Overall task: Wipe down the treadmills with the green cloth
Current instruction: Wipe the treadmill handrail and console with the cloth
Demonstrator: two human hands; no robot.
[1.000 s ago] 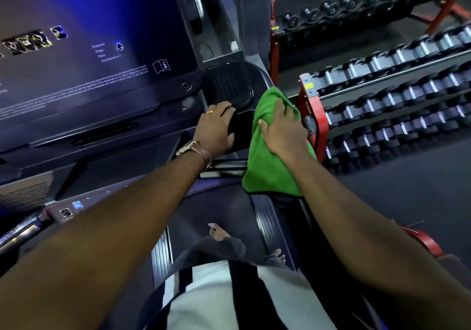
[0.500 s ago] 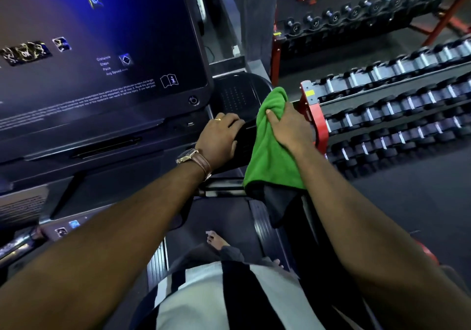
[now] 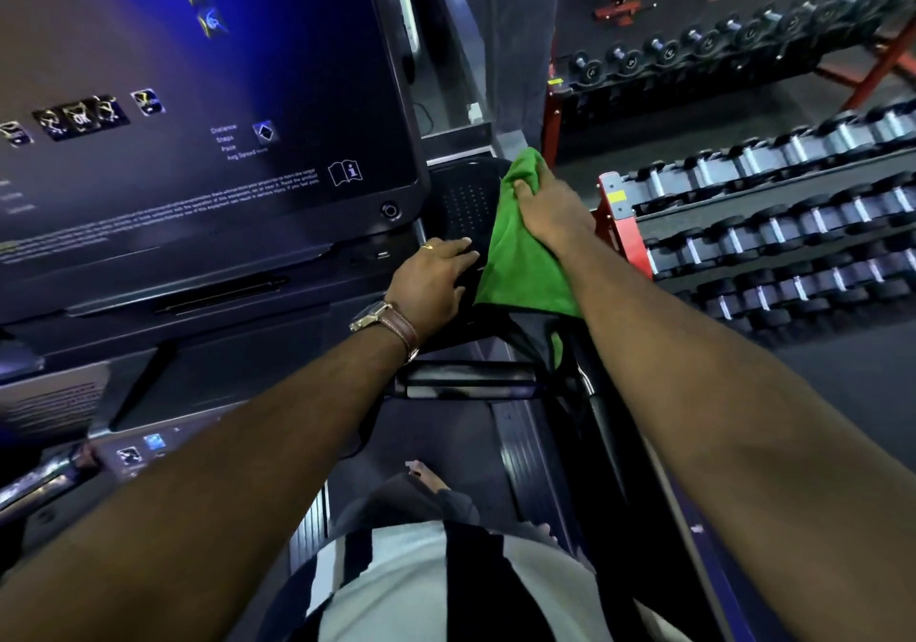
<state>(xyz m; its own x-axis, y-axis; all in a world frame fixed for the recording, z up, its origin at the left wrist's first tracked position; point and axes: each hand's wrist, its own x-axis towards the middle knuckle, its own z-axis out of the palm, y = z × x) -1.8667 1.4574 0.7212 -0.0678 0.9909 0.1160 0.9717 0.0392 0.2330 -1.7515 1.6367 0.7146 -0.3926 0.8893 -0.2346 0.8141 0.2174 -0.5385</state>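
Observation:
I stand on a treadmill whose big lit console screen [image 3: 198, 111] fills the upper left. My right hand [image 3: 550, 210] presses the green cloth [image 3: 520, 265] against the black right-hand tray [image 3: 461, 200] of the console; the cloth drapes down over the tray's outer edge. My left hand [image 3: 431, 282], with a ring and a brown-strapped watch, rests flat on the tray's near edge, just left of the cloth. The cloth hides the tray's right side.
A red-framed dumbbell rack [image 3: 773, 225] stands close on the right, with a second rack [image 3: 718, 51] behind it. The treadmill belt [image 3: 446, 438] and my bare feet are below. A dark handrail [image 3: 609, 423] runs back toward me on the right.
My right hand has slid the green cloth forward and up along the tray's right side. The left hand has stayed on the tray's near edge, and the view has tilted.

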